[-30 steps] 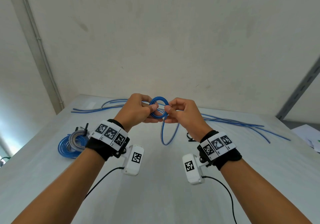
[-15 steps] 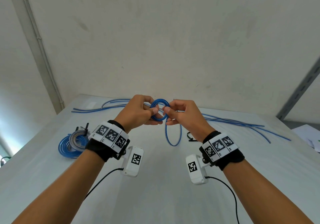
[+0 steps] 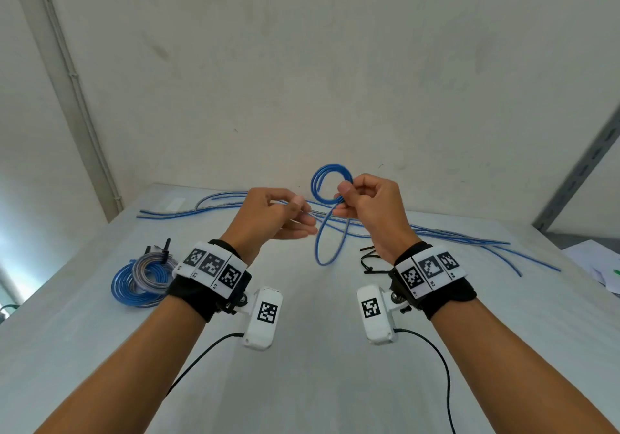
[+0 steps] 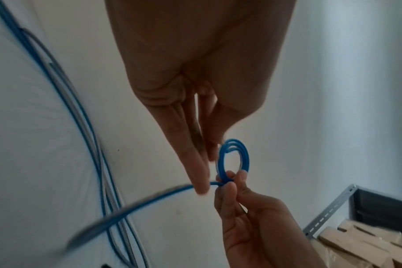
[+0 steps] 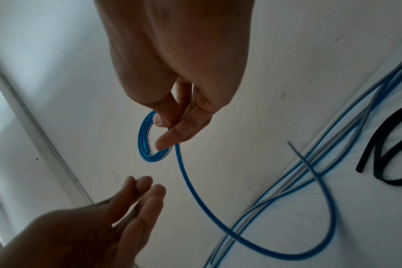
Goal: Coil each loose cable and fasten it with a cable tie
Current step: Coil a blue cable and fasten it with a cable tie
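Observation:
A thin blue cable is wound into a small coil (image 3: 330, 183) held above the white table (image 3: 318, 366). My right hand (image 3: 344, 193) pinches the coil at its lower right side between thumb and fingers, as the right wrist view shows with the coil (image 5: 147, 145). The cable's loose tail (image 3: 327, 249) hangs down in a long loop to the table. My left hand (image 3: 302, 215) is just left of the coil with its fingers straight and holds nothing. In the left wrist view its fingertips (image 4: 202, 186) lie close to the tail beside the coil (image 4: 233, 159).
Two tied coils (image 3: 144, 279), blue and grey, lie at the table's left. Several loose blue and grey cables (image 3: 436, 235) run along the far side. Black cable ties (image 3: 369, 259) lie under my right wrist. Papers (image 3: 597, 265) and a metal rack post (image 3: 577, 178) are at the right.
My left hand has let go of the coil and opened, drawing back to the left. My right hand has lifted the coil up and to the right.

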